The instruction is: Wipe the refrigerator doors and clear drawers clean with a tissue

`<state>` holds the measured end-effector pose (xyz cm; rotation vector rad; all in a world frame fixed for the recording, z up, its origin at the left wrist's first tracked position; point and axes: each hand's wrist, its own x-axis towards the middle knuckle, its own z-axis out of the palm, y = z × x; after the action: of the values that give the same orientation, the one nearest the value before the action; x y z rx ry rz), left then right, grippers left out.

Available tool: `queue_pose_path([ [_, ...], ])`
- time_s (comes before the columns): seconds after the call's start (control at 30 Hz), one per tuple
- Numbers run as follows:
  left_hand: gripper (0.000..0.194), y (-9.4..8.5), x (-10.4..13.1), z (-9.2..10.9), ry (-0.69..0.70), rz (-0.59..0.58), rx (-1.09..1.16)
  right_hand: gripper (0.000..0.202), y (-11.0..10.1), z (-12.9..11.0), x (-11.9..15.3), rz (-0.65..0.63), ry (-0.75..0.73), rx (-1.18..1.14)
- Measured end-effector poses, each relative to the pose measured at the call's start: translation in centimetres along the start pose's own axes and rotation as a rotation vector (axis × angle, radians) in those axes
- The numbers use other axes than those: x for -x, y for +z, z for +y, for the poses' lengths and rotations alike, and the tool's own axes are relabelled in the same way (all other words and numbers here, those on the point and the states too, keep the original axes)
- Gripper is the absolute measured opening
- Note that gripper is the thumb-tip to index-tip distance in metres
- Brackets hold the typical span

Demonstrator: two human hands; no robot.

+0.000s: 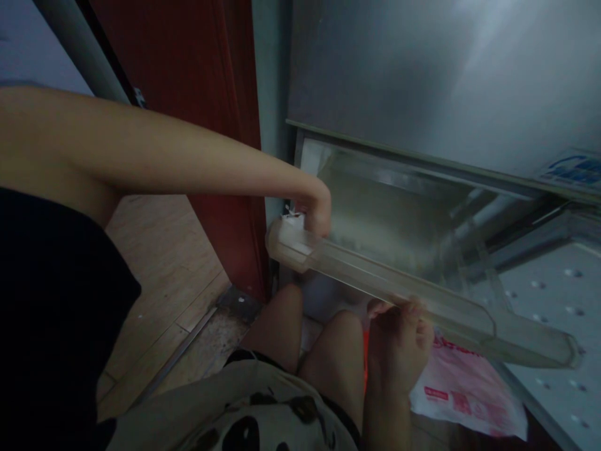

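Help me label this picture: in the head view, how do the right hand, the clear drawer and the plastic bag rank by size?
Largest: clear drawer
Middle: plastic bag, partly hidden behind the drawer
Smallest: right hand, at the drawer's front edge

The person I see wears a black short-sleeved top (51, 300) and, over the lap, pale beige cloth (225, 401) with dark rounded patches; it could be an apron, though my view is dim. Dark hems (263, 360) edge the thighs.
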<state>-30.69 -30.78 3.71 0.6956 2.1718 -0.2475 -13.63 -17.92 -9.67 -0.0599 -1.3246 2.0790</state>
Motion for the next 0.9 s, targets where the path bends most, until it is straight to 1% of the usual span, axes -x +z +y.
queue_pose_path([
  [0.07,0.038,-0.5,0.4,-0.1,0.05,-0.214,-0.011,0.039,-0.1,0.1,0.0,0.012,-0.003,0.017],
  [0.1,0.037,-0.8,0.6,-0.3,0.078,-0.271,0.003,0.04,-0.1,0.1,0.1,0.012,0.001,0.022],
  [0.23,0.032,-1.1,1.0,-0.9,0.143,-0.222,0.088,0.039,0.0,0.1,0.2,0.022,0.039,0.023],
  [0.33,0.035,-0.9,0.7,-0.9,0.164,-0.25,0.059,0.04,0.0,0.1,0.2,0.034,0.053,0.02],
  [0.4,0.035,-0.6,0.3,-0.7,0.149,-0.265,0.046,0.039,0.0,0.2,0.2,0.027,0.046,-0.004],
  [0.5,0.032,-0.2,0.1,-0.3,0.107,-0.21,0.101,0.037,-0.1,0.3,0.2,0.027,0.04,-0.008],
  [0.57,0.03,-0.1,0.4,-0.2,0.09,-0.186,0.137,0.039,-0.1,0.3,0.1,0.03,0.041,0.001],
  [0.63,0.032,-0.3,1.0,-0.3,0.101,-0.197,0.146,0.039,0.0,0.3,0.1,0.028,0.039,-0.009],
  [0.7,0.037,-0.5,1.7,-0.4,0.142,-0.211,0.15,0.038,0.1,0.2,0.0,0.027,0.031,-0.023],
  [0.77,0.04,-0.8,2.1,-0.4,0.188,-0.198,0.154,0.039,0.1,0.2,0.1,0.021,0.029,-0.028],
  [0.83,0.04,-0.9,2.2,-0.3,0.212,-0.194,0.138,0.04,0.1,0.1,0.1,0.018,0.032,-0.026],
  [0.9,0.036,-0.8,1.9,-0.1,0.197,-0.212,0.097,0.04,0.1,0.1,0.1,0.028,0.029,-0.024],
])
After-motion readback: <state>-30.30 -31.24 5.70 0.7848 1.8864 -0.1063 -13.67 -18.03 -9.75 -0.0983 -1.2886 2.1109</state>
